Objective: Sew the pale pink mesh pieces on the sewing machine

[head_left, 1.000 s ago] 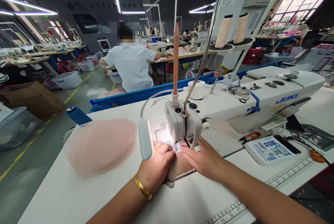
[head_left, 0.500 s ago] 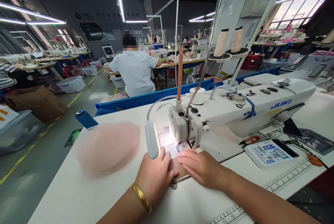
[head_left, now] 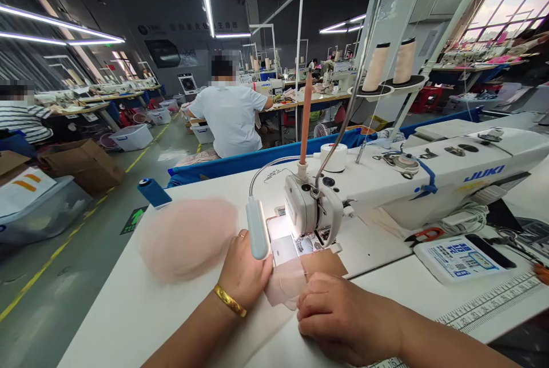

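A small sheer pink fabric piece [head_left: 286, 285] lies on the white table in front of the needle of a white JUKI sewing machine [head_left: 386, 185]. My left hand [head_left: 243, 270], with a gold bangle and a ring, presses on the piece's left edge beside the lamp head [head_left: 257, 235]. My right hand [head_left: 343, 316] is curled at the piece's right edge, fingers closed on it, nearer to me than the machine. A stack of pink sheer pieces [head_left: 189, 236] lies left of my left hand.
Scissors [head_left: 424, 235], a control panel [head_left: 461, 256] and a ruler strip [head_left: 493, 305] sit to the right. Two thread cones [head_left: 390, 62] stand on a stand behind the machine. A blue cone [head_left: 153, 191] lies at the table's far edge. A person in a white shirt [head_left: 229, 114] works at another bench.
Both hands have drawn back from under the presser foot toward me, pulling the pink piece out from the needle. My right hand has curled closed. The view shifted slightly left.
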Demonstrator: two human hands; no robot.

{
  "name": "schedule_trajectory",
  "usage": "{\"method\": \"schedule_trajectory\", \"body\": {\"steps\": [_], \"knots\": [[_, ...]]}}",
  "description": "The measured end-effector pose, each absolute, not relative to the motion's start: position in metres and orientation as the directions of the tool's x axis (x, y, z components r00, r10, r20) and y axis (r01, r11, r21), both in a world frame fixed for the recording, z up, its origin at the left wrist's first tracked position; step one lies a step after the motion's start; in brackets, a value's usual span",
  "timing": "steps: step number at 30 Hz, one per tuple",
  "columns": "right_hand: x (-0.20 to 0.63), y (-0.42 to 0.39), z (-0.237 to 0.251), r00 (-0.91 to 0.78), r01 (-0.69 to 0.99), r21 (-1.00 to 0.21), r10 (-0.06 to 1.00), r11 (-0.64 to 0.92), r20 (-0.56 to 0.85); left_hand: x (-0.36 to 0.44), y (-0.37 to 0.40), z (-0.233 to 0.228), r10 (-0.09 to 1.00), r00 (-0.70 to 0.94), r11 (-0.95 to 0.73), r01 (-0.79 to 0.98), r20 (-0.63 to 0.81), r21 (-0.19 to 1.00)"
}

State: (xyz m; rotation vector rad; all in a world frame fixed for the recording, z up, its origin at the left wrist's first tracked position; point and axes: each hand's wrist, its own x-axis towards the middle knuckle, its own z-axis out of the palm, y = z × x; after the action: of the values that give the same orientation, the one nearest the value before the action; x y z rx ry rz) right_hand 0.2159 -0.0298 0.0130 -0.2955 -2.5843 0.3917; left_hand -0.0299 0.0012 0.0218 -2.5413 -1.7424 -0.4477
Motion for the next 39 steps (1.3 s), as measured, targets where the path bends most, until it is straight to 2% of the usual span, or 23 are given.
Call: {"method": "schedule_trajectory", "body": {"steps": [3, 5, 7, 9, 11, 13, 15, 19, 24, 27, 34, 39], "knots": [[0.217, -0.032, 0.016, -0.879, 0.040, -0.407, 0.226, 0.913, 0.420, -0.026, -0.003, 0.017, 0.878, 0.375, -0.428, 0.894, 0.298, 0.134], [0.220, -0.033, 0.017, -0.868, 0.028, -0.468, 0.254, 0.883, 0.427, -0.023, -0.005, 0.013, 0.861, 0.392, -0.465, 0.865, 0.325, 0.188], [0.223, -0.031, 0.016, -0.814, 0.072, -0.542, 0.364, 0.837, 0.453, -0.019, -0.007, 0.011, 0.838, 0.413, -0.515, 0.816, 0.357, 0.264], [0.226, -0.027, 0.014, -0.694, 0.216, -0.593, 0.549, 0.776, 0.465, -0.015, -0.010, 0.010, 0.800, 0.439, -0.579, 0.743, 0.409, 0.334], [0.228, -0.022, 0.012, -0.555, 0.404, -0.598, 0.705, 0.692, 0.441, -0.010, -0.014, 0.011, 0.751, 0.454, -0.640, 0.681, 0.480, 0.357], [0.228, -0.017, 0.007, -0.492, 0.521, -0.587, 0.780, 0.619, 0.387, -0.004, -0.018, 0.013, 0.706, 0.455, -0.683, 0.638, 0.542, 0.355], [0.227, -0.013, 0.002, -0.494, 0.540, -0.578, 0.786, 0.612, 0.371, 0.000, -0.020, 0.015, 0.678, 0.453, -0.710, 0.608, 0.579, 0.355], [0.224, -0.012, -0.003, -0.490, 0.489, -0.540, 0.728, 0.685, 0.479, 0.004, -0.021, 0.016, 0.660, 0.436, -0.724, 0.588, 0.612, 0.361], [0.223, -0.012, 0.002, -0.472, 0.478, -0.510, 0.698, 0.716, 0.539, 0.005, -0.021, 0.012, 0.636, 0.422, -0.718, 0.630, 0.646, 0.295], [0.223, -0.012, 0.004, -0.479, 0.475, -0.506, 0.694, 0.720, 0.538, 0.006, -0.020, 0.012, 0.622, 0.440, -0.732, 0.620, 0.648, 0.281], [0.223, -0.014, 0.001, -0.465, 0.476, -0.549, 0.726, 0.687, 0.506, 0.008, -0.019, 0.016, 0.638, 0.391, -0.730, 0.582, 0.663, 0.358], [0.224, -0.015, 0.002, -0.436, 0.479, -0.589, 0.759, 0.650, 0.483, 0.007, -0.020, 0.015, 0.629, 0.395, -0.741, 0.566, 0.670, 0.362]]}}
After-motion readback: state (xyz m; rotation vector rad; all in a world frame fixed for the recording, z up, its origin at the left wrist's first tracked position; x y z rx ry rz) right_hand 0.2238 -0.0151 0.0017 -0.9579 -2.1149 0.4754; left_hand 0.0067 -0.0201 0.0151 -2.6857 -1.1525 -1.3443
